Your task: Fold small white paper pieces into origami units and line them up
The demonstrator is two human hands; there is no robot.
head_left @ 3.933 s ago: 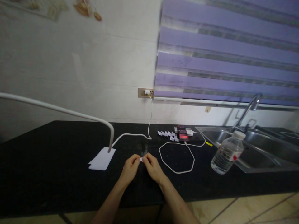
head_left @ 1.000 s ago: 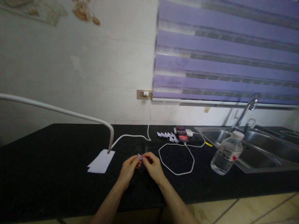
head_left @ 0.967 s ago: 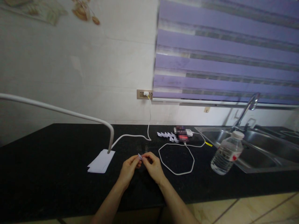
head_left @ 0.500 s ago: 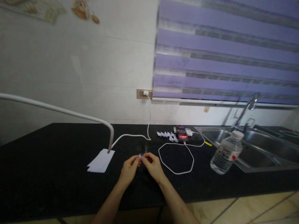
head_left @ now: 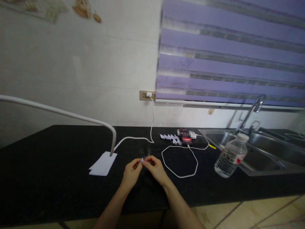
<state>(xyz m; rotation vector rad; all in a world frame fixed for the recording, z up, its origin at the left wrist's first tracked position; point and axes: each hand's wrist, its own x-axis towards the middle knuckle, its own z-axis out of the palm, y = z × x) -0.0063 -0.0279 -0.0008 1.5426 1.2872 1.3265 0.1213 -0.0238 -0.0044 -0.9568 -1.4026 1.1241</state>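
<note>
A small folded piece of white paper is pinched between my two hands, over the dark countertop. My left hand grips it from the left with thumb and fingertips. From the right, my right hand closes thumb and finger on the same piece. Only its pointed tip shows; the fingers cover the rest. To the left lies a short stack of white paper sheets, crossed by a white cable. Several small folded paper pieces sit in a row farther back on the right.
A white cable loops on the black counter to the right of my hands. Behind it lies a blurred device with a red light. A water bottle stands by the steel sink. One cable runs to a wall socket.
My fingers have shifted slightly around the folded paper, and the left fingertips sit closer to the right ones. Everything else stays where it was.
</note>
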